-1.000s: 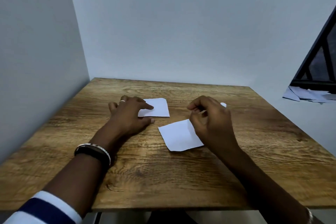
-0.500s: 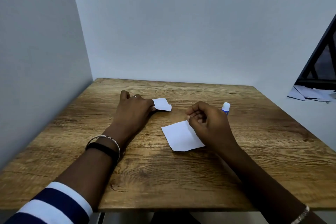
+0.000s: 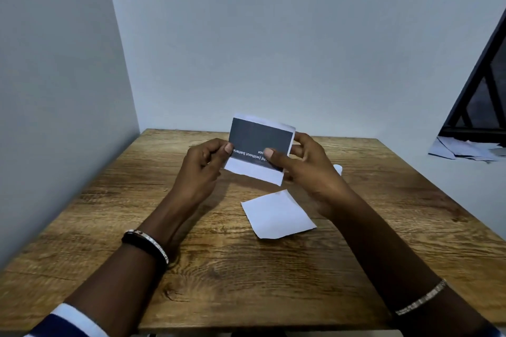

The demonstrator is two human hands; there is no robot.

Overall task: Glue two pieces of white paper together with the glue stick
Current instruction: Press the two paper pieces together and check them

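The left hand (image 3: 202,169) pinches the left edge of the raised paper (image 3: 260,139), and the right hand (image 3: 312,175) pinches its right edge. Its long axis runs hand to hand. The second paper (image 3: 278,215) lies flat just below, nearer the right hand. The glue stick (image 3: 338,169) sits behind the right hand, mostly hidden.

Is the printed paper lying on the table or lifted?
Lifted: the left hand and right hand pinch the printed paper above the table.
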